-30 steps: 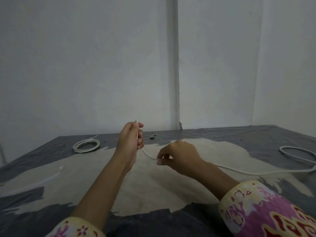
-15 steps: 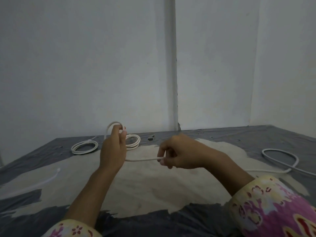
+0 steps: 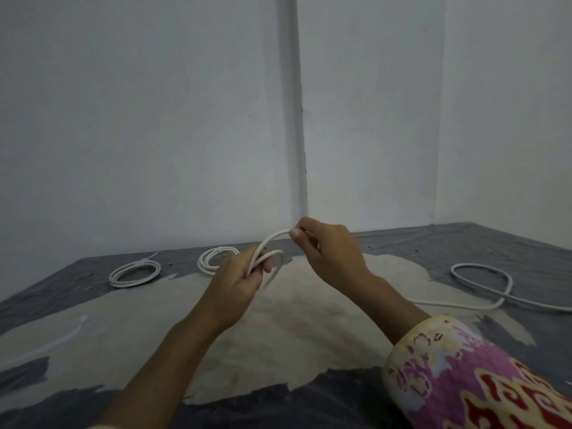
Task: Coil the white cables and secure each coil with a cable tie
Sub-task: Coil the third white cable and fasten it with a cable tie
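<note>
My left hand [image 3: 236, 281] grips a small coil of white cable [image 3: 272, 258] above the table, with two loops showing. My right hand [image 3: 328, 252] pinches the same cable at the top of a loop, just right of the left hand. The loose rest of this cable [image 3: 483, 284] trails behind my right arm and lies in a wide loop on the table at the right. Two finished white coils rest at the back: one coil [image 3: 135, 270] at the left with a tie on it, another coil [image 3: 216, 258] partly hidden behind my left hand.
The table [image 3: 309, 329] is covered in dark plastic with a worn pale patch in the middle. A pale cable tie [image 3: 55, 339] lies on it at the left. White walls meet in a corner close behind the table.
My right hand has risen and moved toward the left hand, laying another loop of cable onto the coil. The loose cable at the right has been drawn closer.
</note>
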Demonstrator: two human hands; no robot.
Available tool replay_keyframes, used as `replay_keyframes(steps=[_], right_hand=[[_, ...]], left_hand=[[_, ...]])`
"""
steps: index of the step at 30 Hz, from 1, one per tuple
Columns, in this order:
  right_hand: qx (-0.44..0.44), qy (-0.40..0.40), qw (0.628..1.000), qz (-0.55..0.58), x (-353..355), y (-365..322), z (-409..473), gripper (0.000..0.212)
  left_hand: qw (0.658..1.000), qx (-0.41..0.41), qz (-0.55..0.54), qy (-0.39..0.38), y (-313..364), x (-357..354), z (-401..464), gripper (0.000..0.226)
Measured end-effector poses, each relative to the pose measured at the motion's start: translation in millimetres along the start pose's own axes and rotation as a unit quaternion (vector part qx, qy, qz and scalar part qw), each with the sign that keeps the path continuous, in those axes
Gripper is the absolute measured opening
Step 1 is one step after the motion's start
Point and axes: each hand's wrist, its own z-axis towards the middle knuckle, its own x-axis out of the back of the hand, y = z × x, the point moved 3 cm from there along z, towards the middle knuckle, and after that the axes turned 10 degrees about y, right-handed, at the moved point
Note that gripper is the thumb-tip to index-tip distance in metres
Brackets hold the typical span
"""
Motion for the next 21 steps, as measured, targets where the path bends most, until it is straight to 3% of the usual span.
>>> replay_keyframes(steps=[2, 5, 8, 11, 14, 17, 21], right_hand=[[-0.013, 0.004, 0.997, 0.073, 0.1, 0.3, 0.1, 0.028], [0.009, 0.007, 0.995, 0.096, -1.3, 2.7, -1.1, 0.032], [0.056, 0.028, 0.998, 0.004, -4.5, 12.1, -8.1, 0.047], [0.049, 0.066, 0.990, -0.119, -4.5, 25.4, -14.0, 0.046], [-0.023, -0.034, 0.981, -0.192, -14.8, 21.0, -19.0, 0.032], [-0.086, -0.193, 0.968, -0.139, -31.5, -0.4, -27.7, 0.030], [-0.008, -0.276, 0.960, -0.046, -44.7, -31.2, -35.5, 0.022]], left_hand=[[1.000, 0.021, 0.000, 0.002, 3.0, 2.1, 2.1, 0.010], [0.978, 0.132, -0.157, 0.043, 9.1, 12.9, 11.7, 0.017], [0.916, 0.227, -0.320, 0.080, 0.9, 36.3, 19.2, 0.026], [0.850, 0.263, -0.449, 0.078, -9.0, 50.4, 17.7, 0.024], [0.814, 0.261, -0.515, 0.064, -9.7, 46.9, 17.3, 0.032], [0.844, 0.264, -0.458, 0.091, -3.3, 35.0, 19.4, 0.004], [0.942, 0.188, -0.252, 0.123, 0.3, 26.2, 21.3, 0.031]])
